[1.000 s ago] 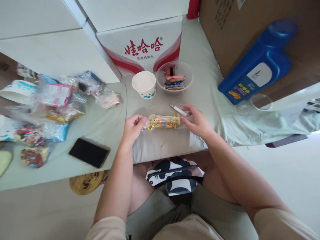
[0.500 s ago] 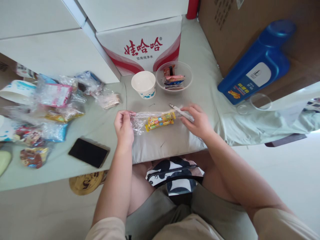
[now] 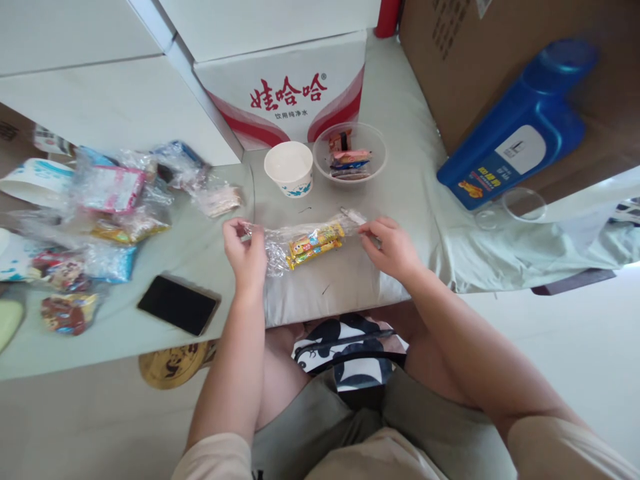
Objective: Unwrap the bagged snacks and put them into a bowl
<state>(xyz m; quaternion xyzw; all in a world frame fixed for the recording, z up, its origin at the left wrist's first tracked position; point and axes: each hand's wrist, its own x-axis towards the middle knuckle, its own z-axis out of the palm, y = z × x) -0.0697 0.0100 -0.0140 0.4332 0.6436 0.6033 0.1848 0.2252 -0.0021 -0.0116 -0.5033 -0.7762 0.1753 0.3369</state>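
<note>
A clear plastic bag [image 3: 280, 243] with yellow snack sticks [image 3: 315, 243] inside is stretched between my two hands above the pale green table [image 3: 210, 253]. My left hand [image 3: 245, 250] pinches the bag's left end. My right hand [image 3: 393, 247] is closed on its right end, beside a small white pen-like stick [image 3: 353, 215] that lies at the fingertips. Just behind stand a white paper cup [image 3: 289, 168] and a clear plastic bowl [image 3: 350, 155] holding several wrapped snacks.
A heap of bagged snacks [image 3: 110, 207] covers the table's left side, with a black phone [image 3: 177, 305] near the front edge. A white and red carton [image 3: 285, 93] stands behind the cup. A blue jug [image 3: 520, 127] and an empty clear cup [image 3: 523, 203] lie at the right.
The bag lay on the table between my hands; both hands have taken its ends, lifted it and pulled it out lengthwise. My left hand moved left and up.
</note>
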